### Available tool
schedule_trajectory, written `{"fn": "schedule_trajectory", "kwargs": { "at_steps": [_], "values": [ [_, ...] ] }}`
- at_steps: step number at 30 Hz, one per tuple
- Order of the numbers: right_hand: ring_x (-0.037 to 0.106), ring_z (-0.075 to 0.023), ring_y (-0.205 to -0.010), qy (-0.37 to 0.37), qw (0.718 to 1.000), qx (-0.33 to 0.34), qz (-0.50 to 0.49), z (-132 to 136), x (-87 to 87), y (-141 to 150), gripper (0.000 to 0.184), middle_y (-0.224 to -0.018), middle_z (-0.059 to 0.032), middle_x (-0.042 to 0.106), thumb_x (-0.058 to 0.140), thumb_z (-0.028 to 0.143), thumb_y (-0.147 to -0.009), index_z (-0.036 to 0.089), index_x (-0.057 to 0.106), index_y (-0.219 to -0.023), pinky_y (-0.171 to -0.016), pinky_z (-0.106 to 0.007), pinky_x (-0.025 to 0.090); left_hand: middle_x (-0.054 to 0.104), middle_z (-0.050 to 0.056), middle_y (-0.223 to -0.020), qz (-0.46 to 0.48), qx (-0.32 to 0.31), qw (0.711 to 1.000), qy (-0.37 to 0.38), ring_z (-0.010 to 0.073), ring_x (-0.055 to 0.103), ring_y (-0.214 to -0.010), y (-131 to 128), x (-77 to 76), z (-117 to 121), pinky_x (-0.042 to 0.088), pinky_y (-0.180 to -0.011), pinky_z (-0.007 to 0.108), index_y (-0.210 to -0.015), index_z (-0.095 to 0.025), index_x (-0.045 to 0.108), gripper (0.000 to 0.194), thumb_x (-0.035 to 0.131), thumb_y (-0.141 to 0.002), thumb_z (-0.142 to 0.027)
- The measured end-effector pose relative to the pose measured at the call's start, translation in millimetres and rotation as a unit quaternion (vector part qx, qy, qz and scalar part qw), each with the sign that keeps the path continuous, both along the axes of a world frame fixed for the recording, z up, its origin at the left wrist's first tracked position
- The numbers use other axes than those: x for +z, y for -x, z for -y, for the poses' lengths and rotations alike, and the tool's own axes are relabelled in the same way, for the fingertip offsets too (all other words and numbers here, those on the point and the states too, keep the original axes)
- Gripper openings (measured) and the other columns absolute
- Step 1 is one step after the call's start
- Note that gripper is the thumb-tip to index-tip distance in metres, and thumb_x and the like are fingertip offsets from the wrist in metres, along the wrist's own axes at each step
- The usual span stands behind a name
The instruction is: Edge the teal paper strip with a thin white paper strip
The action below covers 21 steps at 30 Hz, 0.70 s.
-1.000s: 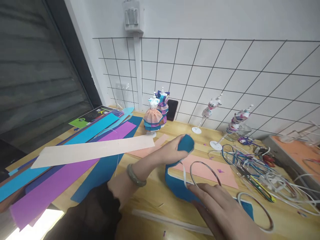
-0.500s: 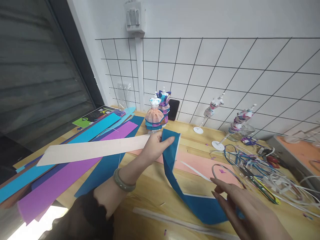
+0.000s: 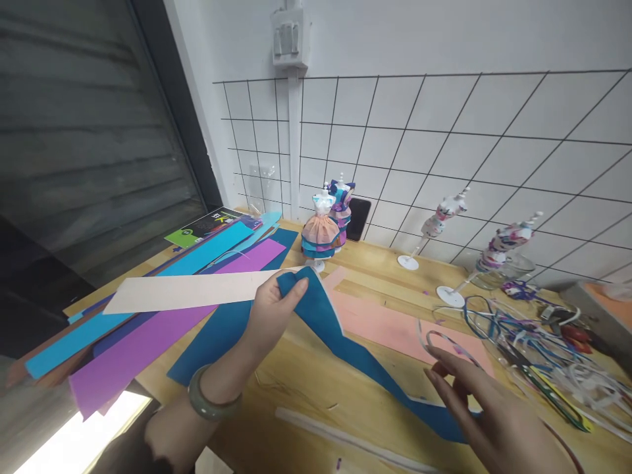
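Left hand pinches a blue strip.
Right hand curls at its lower end; cannot tell if gripping.

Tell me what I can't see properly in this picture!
All in the head view:
Flat, dark blue strip from the left hand: far end hidden by the right hand.
Small mannequin in purple and blue ruffles: partly hidden by the white mannequin in a peach skirt.
Grey box with orange inside: cut off by the right edge.
Black and green printed sheet: lettering too small.
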State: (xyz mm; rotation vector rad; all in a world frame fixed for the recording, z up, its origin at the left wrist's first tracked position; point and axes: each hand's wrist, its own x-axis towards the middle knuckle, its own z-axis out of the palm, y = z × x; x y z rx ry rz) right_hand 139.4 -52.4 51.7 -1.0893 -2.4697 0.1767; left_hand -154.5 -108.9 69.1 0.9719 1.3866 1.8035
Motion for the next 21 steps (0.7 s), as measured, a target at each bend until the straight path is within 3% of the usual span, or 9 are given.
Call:
{"fn": "schedule_trajectory", "kwargs": {
  "at_steps": [5,9,12,16,21],
  "values": [
    [0.058,-0.0137,-0.046,-0.05,0.996,-0.078,0.017,-24,-7.5,-33,0.045,-0.071,-0.0031,0.066,0.039,0.052,-0.084,0.021,0.052,-0.114,-0.043,-0.024,0.046,0.066,0.002,-0.086,-0.004,0.014,0.999,0.034,0.0175,0.06,-0.075,27,-16.3,9,0.049,-0.072,0.03,-0.092,-0.019,0.059,0.031,0.068,-0.07,-0.038],
    [0.057,-0.015,-0.046,-0.059,0.992,-0.096,0.061,-40,-34.3,-67,0.044,-0.078,-0.0069,0.067,0.037,0.048,-0.085,0.018,0.051,-0.114,-0.046,-0.027,0.045,0.064,0.0,-0.082,-0.006,0.04,0.996,0.075,0.0154,0.06,-0.069,48,-37.5,17,0.048,-0.069,0.029,-0.084,-0.019,0.057,0.03,0.072,-0.065,-0.037],
    [0.059,-0.0162,-0.049,-0.037,0.992,-0.098,0.065,-42,-56.2,-88,0.044,-0.081,-0.0079,0.066,0.036,0.044,-0.084,0.017,0.048,-0.118,-0.049,-0.029,0.047,0.063,0.0,-0.081,0.001,0.024,0.995,0.099,0.0149,0.059,-0.068,58,-47.0,27,0.047,-0.068,0.028,-0.091,-0.019,0.054,0.037,0.073,-0.063,-0.035],
    [0.06,-0.0176,-0.056,0.001,0.99,-0.125,0.058,-34,-67.6,-105,0.045,-0.08,-0.0078,0.065,0.038,0.045,-0.084,0.016,0.046,-0.117,-0.054,-0.029,0.049,0.063,0.0,-0.084,-0.026,-0.024,0.986,0.16,0.0154,0.059,-0.074,66,-46.6,46,0.046,-0.069,0.026,-0.103,-0.021,0.051,0.046,0.073,-0.064,-0.033],
    [0.055,-0.0158,-0.044,0.028,0.98,-0.192,0.047,-23,-70.3,-113,0.044,-0.065,-0.0031,0.06,0.04,0.049,-0.083,0.017,0.049,-0.113,-0.042,-0.026,0.045,0.065,0.002,-0.087,-0.032,-0.082,0.97,0.228,0.018,0.06,-0.074,72,-44.1,66,0.048,-0.068,0.028,-0.109,-0.022,0.051,0.049,0.071,-0.066,-0.036]
  ]
}}
